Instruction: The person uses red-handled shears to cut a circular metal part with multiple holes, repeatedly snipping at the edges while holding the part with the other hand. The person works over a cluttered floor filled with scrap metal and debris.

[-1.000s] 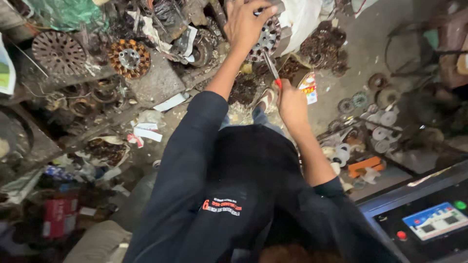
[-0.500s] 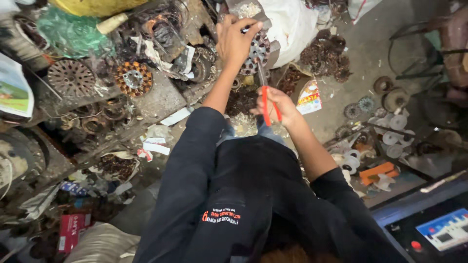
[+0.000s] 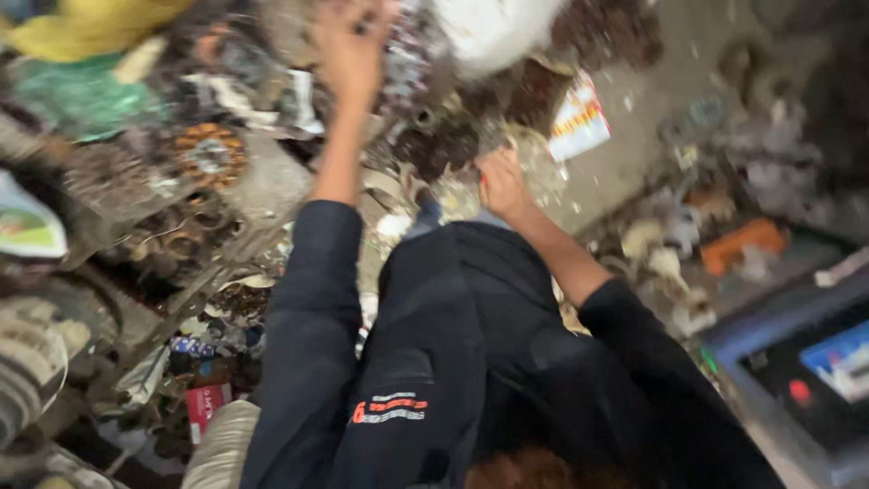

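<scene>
The view is heavily blurred. My left hand point(image 3: 351, 50) is stretched far forward at the top of the view, against a round grey metal motor part point(image 3: 412, 54) in a pile of scrap. The blur hides its grip. My right hand point(image 3: 501, 181) is lower and closer to me, curled into a fist over rusty parts point(image 3: 434, 149). A bit of a red-handled tool point(image 3: 482, 179) shows at its edge. Both arms wear dark sleeves, the right one pushed up the forearm.
A copper-wound stator point(image 3: 210, 156) and other coils lie on cluttered racks at the left. A white sack point(image 3: 498, 32) sits at the top, with a printed packet point(image 3: 579, 122) below it. An orange object point(image 3: 742, 243) and a machine with a control panel point(image 3: 837, 362) are at the right.
The camera has swung and blurred. My right hand has dropped lower with the red-handled tool, which now barely shows. My left hand stays at the round metal part.
</scene>
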